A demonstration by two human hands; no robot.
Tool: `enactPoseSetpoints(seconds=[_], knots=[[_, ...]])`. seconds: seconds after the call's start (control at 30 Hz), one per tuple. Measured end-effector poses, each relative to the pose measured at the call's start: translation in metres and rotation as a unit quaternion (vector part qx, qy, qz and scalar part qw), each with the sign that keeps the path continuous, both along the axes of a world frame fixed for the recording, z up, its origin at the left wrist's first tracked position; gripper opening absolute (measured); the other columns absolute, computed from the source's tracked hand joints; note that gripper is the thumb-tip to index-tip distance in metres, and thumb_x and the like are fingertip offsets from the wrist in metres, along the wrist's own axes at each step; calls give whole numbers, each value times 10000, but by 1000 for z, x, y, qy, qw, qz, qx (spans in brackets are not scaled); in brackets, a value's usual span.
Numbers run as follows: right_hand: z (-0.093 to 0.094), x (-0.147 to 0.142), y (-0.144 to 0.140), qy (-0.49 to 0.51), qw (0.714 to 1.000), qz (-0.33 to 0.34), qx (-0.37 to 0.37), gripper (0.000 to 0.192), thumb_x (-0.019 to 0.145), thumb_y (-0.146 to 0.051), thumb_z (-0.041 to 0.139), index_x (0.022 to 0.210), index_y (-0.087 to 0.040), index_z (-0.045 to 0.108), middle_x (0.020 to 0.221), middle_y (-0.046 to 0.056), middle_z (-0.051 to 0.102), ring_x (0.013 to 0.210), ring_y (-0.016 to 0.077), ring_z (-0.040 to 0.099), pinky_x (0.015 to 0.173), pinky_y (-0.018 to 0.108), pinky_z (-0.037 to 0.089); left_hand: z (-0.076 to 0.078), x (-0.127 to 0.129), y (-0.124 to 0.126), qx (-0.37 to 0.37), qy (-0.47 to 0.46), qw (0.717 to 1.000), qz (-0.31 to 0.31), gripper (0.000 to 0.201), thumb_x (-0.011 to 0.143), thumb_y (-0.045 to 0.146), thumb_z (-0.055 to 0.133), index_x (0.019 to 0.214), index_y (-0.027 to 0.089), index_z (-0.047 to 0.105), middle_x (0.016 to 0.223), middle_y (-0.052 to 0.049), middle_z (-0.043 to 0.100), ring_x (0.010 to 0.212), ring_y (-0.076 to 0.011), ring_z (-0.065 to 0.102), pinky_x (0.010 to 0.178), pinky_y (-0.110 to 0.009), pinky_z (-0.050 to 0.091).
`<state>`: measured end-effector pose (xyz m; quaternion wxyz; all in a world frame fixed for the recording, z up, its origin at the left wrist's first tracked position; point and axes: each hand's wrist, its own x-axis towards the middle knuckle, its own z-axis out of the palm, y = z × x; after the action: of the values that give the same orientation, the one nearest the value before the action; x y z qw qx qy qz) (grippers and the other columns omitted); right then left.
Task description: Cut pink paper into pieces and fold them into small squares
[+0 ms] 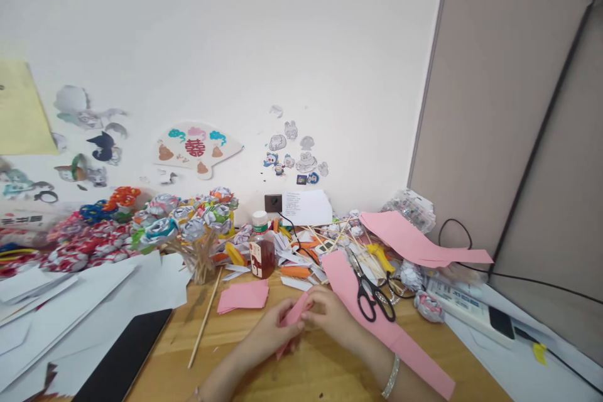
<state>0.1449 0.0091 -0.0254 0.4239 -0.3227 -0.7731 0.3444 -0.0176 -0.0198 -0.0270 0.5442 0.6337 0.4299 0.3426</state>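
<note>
Between my two hands is a folded piece of pink paper (294, 314), held above the wooden table. My left hand (276, 333) grips it from the left, thumb on top. With closed fingers, my right hand (325, 311) pinches its upper right edge. A small stack of pink paper pieces (244, 296) lies just left of and beyond my hands. To the right, black-handled scissors (370, 295) rest on a long pink paper strip (409, 352). A thin wooden stick (205, 319) lies left of the stack.
A bottle of reddish liquid (262, 248) stands behind the stack. Paper flowers (162, 229) and white sheets (94, 301) crowd the left, near a black flat object (127, 358). Another pink sheet (414, 239), a yellow-handled tool (380, 257) and a white power strip (466, 311) are at right.
</note>
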Motion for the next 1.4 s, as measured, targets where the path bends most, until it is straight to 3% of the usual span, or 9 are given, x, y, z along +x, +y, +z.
enactPoseSetpoints(seconds=[0.13,0.27,0.43,0.83,1.1,1.4], knots=[[-8,-4,5,99,990,-10,-103,146,613,-160,634,739,-165,559,708,-13,557,699,147,537,647,252,415,2,1,0,15,9,1000,-20,281,766,424,466,856,158,487,512,60,521,362,-55,423,328,-156,252],[-13,-6,9,173,970,-15,-168,296,615,-201,640,891,-176,537,719,-5,579,686,154,558,651,272,422,-2,3,3,68,-6,998,-8,329,786,474,412,796,153,486,531,45,526,381,-57,449,354,-164,271],[-6,-4,6,161,972,-24,-167,181,635,-309,640,649,-138,582,641,23,586,627,158,541,612,272,401,-8,7,5,56,-12,998,26,358,761,504,436,774,151,494,490,42,531,385,-91,491,365,-184,284],[2,-5,-2,194,955,-5,-225,250,608,-359,657,624,-142,533,547,-23,540,464,96,469,457,221,350,-3,13,-1,36,-27,999,27,349,760,487,452,781,145,517,531,9,588,440,-112,532,425,-205,346],[4,-4,-6,211,948,3,-240,252,637,-357,650,606,-151,507,533,-29,542,433,82,457,450,218,336,4,17,-5,12,-72,997,19,341,733,479,499,791,143,513,754,-41,634,474,-97,559,439,-207,383],[8,-2,-9,217,944,12,-249,217,662,-334,635,616,-146,537,531,-34,520,434,75,445,474,223,327,7,18,-8,-6,-81,997,8,338,726,475,516,804,146,511,748,-40,632,488,-106,577,456,-215,416]])
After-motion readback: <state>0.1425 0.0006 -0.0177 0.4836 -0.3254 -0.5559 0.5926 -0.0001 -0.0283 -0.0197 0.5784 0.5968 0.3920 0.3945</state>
